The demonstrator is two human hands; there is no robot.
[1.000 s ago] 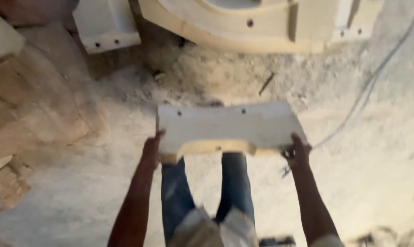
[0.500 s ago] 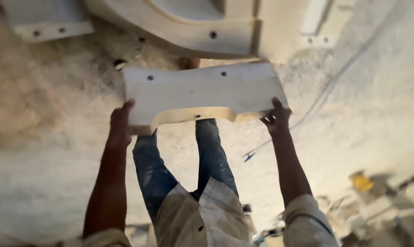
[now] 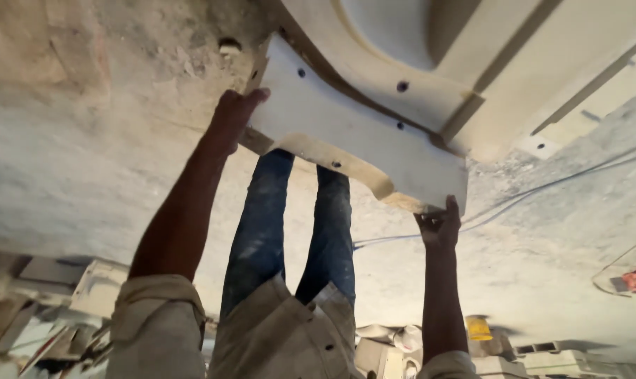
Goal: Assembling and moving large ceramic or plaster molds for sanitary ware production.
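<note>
- My left hand (image 3: 235, 116) grips the upper-left end of the pale cream panel (image 3: 353, 133), fingers curled over its edge; the palm side is hidden behind the panel.
- My right hand (image 3: 439, 224) holds the panel's lower-right corner from below; its fingertips are hard to make out.
- The panel sits in the upper middle of the frame, tilted down to the right, its top edge against or just beside a large curved cream piece (image 3: 430, 63), which is cut off by the upper edge.
- A thin cable (image 3: 542, 189) crosses the dusty floor (image 3: 86, 161) at right.
- A yellow container (image 3: 479, 328) at lower right is blurred.
- Compared with half a second ago, the panel is closer to the curved piece and more tilted.
</note>
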